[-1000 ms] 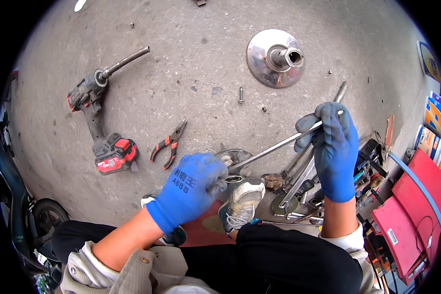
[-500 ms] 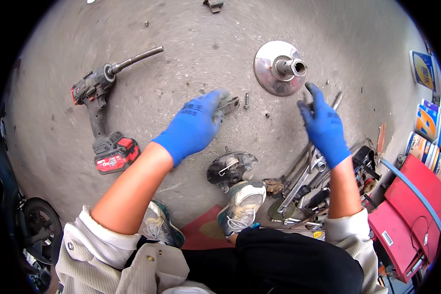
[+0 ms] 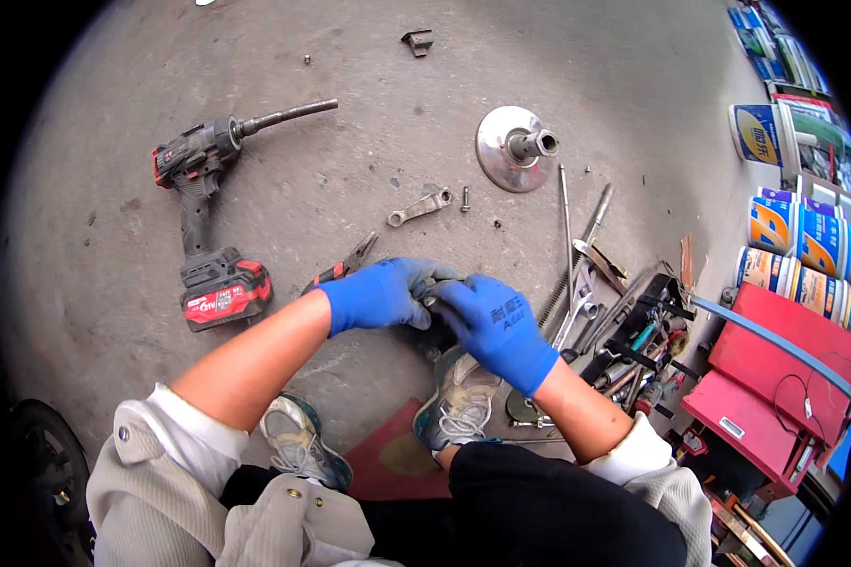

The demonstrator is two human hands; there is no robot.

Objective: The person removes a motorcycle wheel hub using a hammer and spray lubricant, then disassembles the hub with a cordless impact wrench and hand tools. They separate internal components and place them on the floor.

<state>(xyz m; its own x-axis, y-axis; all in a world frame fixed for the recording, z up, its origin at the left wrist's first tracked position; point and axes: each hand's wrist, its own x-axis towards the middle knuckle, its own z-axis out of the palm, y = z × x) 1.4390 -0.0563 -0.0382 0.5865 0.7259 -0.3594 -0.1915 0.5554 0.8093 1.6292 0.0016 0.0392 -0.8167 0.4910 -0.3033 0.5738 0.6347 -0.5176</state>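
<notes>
My left hand [image 3: 376,295] and my right hand [image 3: 494,326], both in blue gloves, meet in front of my shoes with fingers curled. What they pinch is hidden between the gloves. Just beneath them shows a sliver of a dark round metal part [image 3: 427,340], mostly covered. Pliers with red handles [image 3: 348,262] lie beyond my left wrist. Farther out are a small metal link with a hole at each end [image 3: 420,207], a bolt [image 3: 465,198] and a tiny nut [image 3: 497,224]. A shiny disc with a hollow shaft [image 3: 514,156] rests beyond my right hand.
A cordless impact wrench [image 3: 199,151] with a long socket bar lies at left. Wrenches, rods and other tools [image 3: 624,331] are heaped at right beside a red metal box [image 3: 756,359]. Paint buckets [image 3: 804,236] line the right side. A wheel [image 3: 47,463] stands lower left.
My left hand has left the metal link on the floor and drawn back toward me. My right hand has swung inward from the right to meet it. The pliers have come into view.
</notes>
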